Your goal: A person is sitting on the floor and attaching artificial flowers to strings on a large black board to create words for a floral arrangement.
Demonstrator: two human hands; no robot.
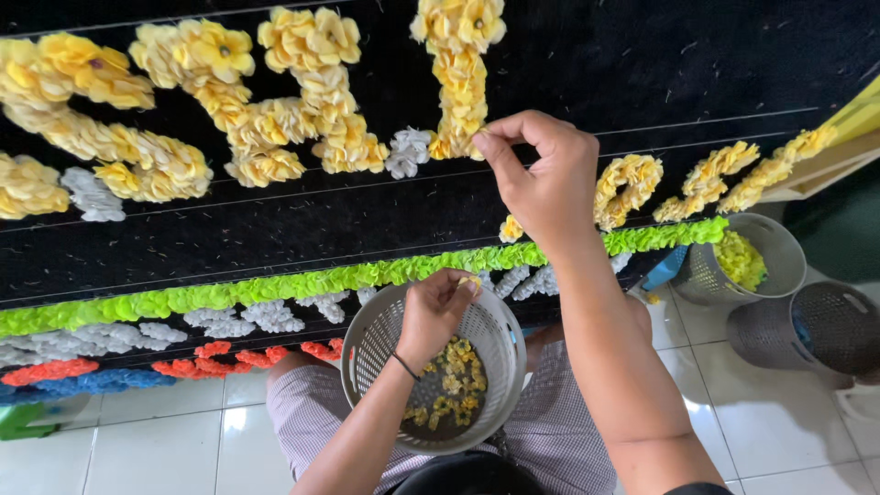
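At the far left, a black board (275,220) stands before the person and carries large shapes made of yellow paper flowers (137,156), with small white flower clusters (92,194) between them. Under these shapes a long green flower band (275,286) runs across the board, and below it there are rows of white, orange and blue flowers.

In the middle, the left hand (435,312) is in the top of a grey perforated basket (380,335) that rests on the person's lap. Its fingers are curled closed around a small yellow flower piece (469,283) at the fingertips. More yellow flower pieces (454,376) lie at the bottom of the basket.

A little more to the right, the right hand (545,174) is raised to the board. Thumb and index finger are pinched together at the lower end of a vertical yellow flower column (458,73); whether they hold something there cannot be told.

At the right, on the white tiled floor (165,449), stand two more grey baskets: one (779,243) with yellow-green flowers inside, and a darker one (825,321) beside it.
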